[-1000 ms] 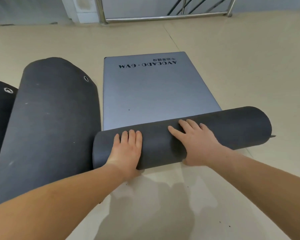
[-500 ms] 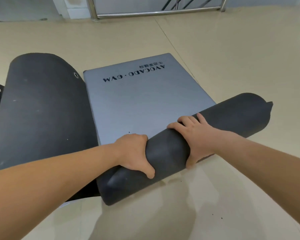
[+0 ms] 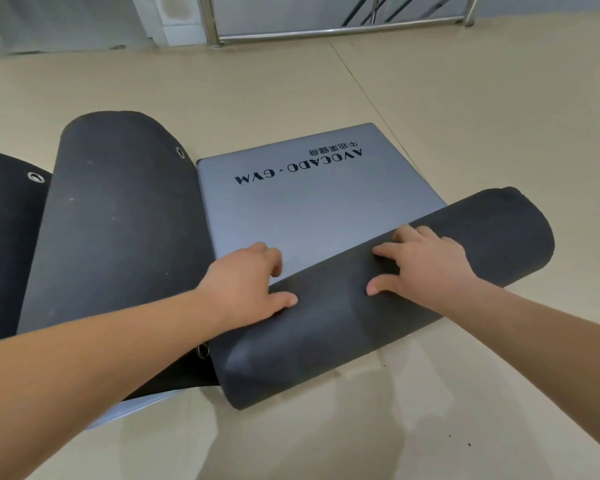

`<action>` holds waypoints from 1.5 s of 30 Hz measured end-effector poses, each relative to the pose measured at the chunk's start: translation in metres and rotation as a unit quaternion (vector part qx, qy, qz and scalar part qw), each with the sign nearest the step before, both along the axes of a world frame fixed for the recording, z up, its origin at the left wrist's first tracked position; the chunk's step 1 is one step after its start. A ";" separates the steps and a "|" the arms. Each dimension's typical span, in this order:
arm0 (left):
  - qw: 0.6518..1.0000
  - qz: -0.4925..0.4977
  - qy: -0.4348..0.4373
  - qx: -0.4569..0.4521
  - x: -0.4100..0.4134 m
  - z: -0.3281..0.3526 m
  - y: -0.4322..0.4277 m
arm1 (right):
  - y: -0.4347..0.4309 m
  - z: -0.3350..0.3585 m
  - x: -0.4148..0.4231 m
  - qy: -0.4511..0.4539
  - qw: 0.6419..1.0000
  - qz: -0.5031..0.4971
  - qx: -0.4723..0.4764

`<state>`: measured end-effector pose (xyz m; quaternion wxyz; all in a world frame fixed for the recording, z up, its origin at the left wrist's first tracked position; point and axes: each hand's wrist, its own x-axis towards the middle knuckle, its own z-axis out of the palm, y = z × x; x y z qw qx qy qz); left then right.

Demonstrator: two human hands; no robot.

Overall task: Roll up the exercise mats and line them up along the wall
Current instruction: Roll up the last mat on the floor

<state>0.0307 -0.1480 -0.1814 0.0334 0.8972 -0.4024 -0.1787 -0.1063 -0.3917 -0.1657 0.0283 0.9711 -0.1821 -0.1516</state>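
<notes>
A grey mat [image 3: 309,209] printed "AVOCADO · GYM" lies flat on the floor, and its near end is wound into a thick dark roll [image 3: 326,341] that slants from lower left to upper right. My left hand [image 3: 246,282] grips the roll near its left end, fingers curled over the far crest and thumb on the near face. My right hand [image 3: 426,268] presses on top of the roll further right, fingers spread and fairly straight.
Left of the grey mat, a dark mat [image 3: 118,220] with metal eyelets lies partly curled, overlapped by the roll's left end. Another dark mat [image 3: 4,237] shows at the far left edge. A steel railing [image 3: 326,29] and wall [image 3: 66,19] run along the back.
The roll has advanced over the grey mat toward the printed end. My right thumb has come from the near underside up onto the roll's surface, and the view has swung slightly right.
</notes>
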 end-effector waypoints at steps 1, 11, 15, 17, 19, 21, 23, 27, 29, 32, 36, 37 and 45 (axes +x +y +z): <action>0.998 -0.040 -0.048 -0.001 -0.013 0.005 0.001 | 0.001 0.000 0.010 -0.003 1.000 -0.014 -0.004; 0.977 -0.035 -0.122 0.169 -0.068 -0.043 -0.002 | 0.021 -0.011 0.053 -0.071 0.997 -0.012 -0.018; 0.978 0.004 -0.143 0.150 -0.048 -0.052 -0.015 | 0.016 -0.007 0.022 -0.006 0.994 0.055 0.097; 0.981 -0.004 -0.151 0.126 -0.035 -0.047 -0.018 | 0.013 -0.014 0.003 -0.007 0.996 0.067 0.063; 0.988 -0.015 -0.115 0.105 -0.019 -0.032 -0.020 | 0.009 -0.021 -0.011 -0.016 0.998 0.058 0.037; 0.992 -0.016 -0.076 0.098 -0.007 -0.013 -0.022 | 0.006 -0.023 -0.018 -0.033 0.998 0.034 0.042; 0.995 -0.005 -0.037 0.092 -0.007 -0.001 -0.024 | 0.002 -0.022 -0.020 -0.048 0.998 0.026 0.036; 0.995 0.009 0.084 0.059 -0.026 0.000 -0.033 | -0.003 -0.016 -0.020 -0.043 0.998 0.040 0.020; 0.984 0.031 0.173 0.038 -0.026 -0.002 -0.032 | -0.009 -0.005 -0.016 -0.018 0.998 0.053 0.005; 0.948 0.082 0.306 0.004 -0.010 -0.009 -0.018 | -0.015 0.011 -0.004 -0.006 0.997 0.070 0.031; 0.938 0.123 0.324 -0.027 0.012 -0.018 0.001 | -0.010 0.005 0.030 0.013 0.995 0.090 0.046; 0.952 0.123 0.278 -0.029 0.017 -0.018 0.003 | -0.009 0.000 0.039 0.019 0.995 0.083 0.048; 0.995 0.004 -0.084 0.060 -0.032 -0.010 0.026 | 0.034 -0.040 0.100 -0.117 0.992 0.006 -0.038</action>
